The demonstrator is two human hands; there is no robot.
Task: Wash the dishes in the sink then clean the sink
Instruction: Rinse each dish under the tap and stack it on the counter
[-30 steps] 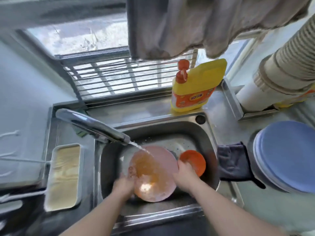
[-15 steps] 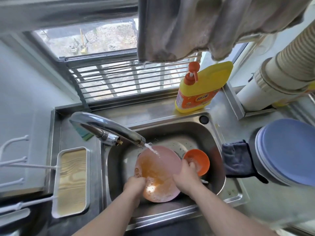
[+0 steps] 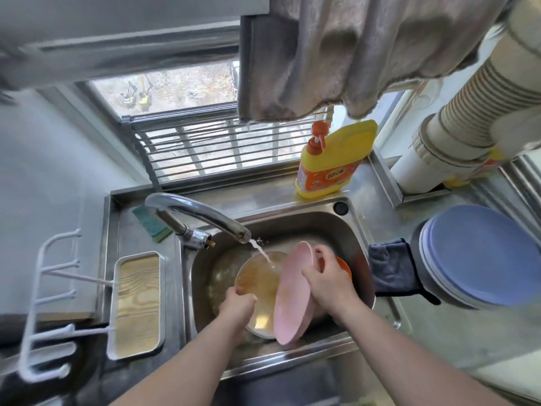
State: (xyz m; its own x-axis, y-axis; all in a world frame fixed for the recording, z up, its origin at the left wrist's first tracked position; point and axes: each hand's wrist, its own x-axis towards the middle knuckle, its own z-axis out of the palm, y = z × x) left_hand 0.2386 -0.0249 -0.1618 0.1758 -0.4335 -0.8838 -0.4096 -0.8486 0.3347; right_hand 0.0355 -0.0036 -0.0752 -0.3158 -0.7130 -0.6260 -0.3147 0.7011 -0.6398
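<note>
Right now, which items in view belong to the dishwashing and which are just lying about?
In use:
pink plate, gripped by right hand
greasy plate, held by left hand
orange bowl
sink
faucet, running

Lying about:
soap bottle
sponge
grey cloth
blue plates
</note>
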